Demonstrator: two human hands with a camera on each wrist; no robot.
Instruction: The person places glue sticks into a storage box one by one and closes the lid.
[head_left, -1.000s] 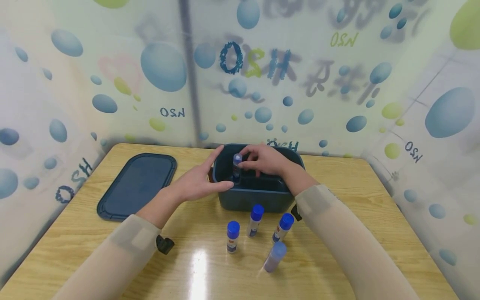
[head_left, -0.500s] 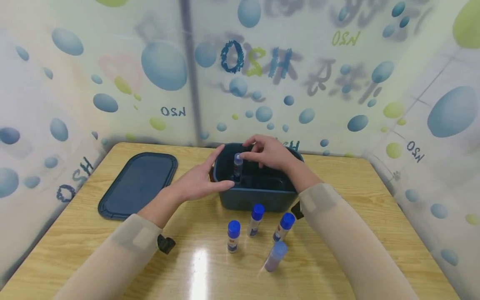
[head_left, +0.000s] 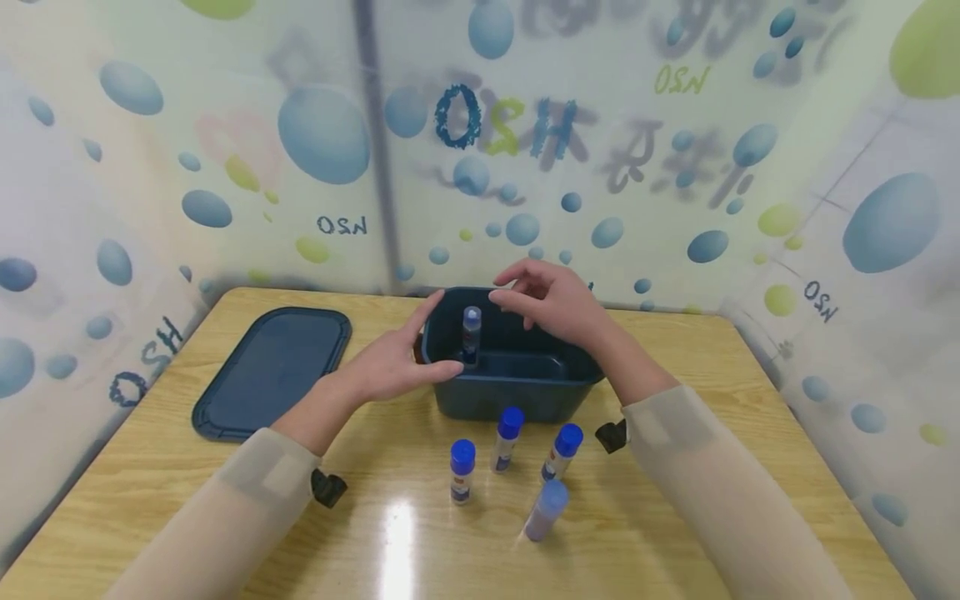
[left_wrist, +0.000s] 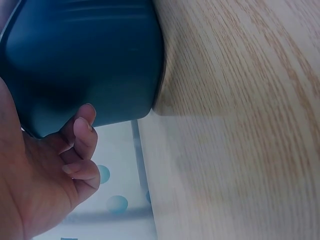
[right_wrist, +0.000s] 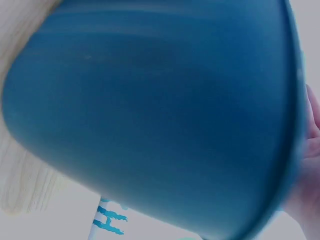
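A dark blue plastic box (head_left: 517, 398) stands on the table in the head view. My left hand (head_left: 390, 367) holds its left end, thumb on the front rim and index finger reaching to the back corner. The left wrist view shows the other fingers (left_wrist: 85, 135) curled by the box wall. One glue stick (head_left: 471, 333) stands upright inside at the left end. My right hand (head_left: 558, 304) hovers over the box, fingers loosely bent around nothing. Before the box stand several glue sticks: three with solid blue caps (head_left: 462, 454), one paler with a lighter cap (head_left: 547, 510).
A dark blue lid (head_left: 273, 371) lies flat on the left of the wooden table (head_left: 315, 542). Close behind the box rises a patterned curtain (head_left: 300, 208), which also encloses both sides. In the right wrist view the box wall (right_wrist: 150, 110) fills most of the picture.
My right hand has let go of the glue stick in the box and moved up and right, away from it. The left hand keeps its place on the box.
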